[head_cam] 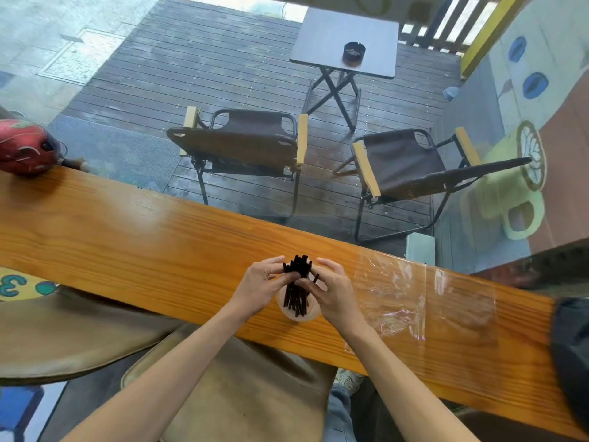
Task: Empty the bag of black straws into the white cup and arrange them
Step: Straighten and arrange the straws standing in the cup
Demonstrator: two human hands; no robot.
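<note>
Head view: low in the middle, black straws (pixel 297 283) stand in the white cup (pixel 298 309). Left hand (pixel 266 287) and right hand (pixel 331 290) pinch them. Empty clear bag (pixel 424 301) lies right.

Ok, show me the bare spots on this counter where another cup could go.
The widest bare stretch of the wooden counter runs from the left hand to the red helmet. Right of the white cup it is crowded: the empty clear bag lies flat up to a dark object.
</note>
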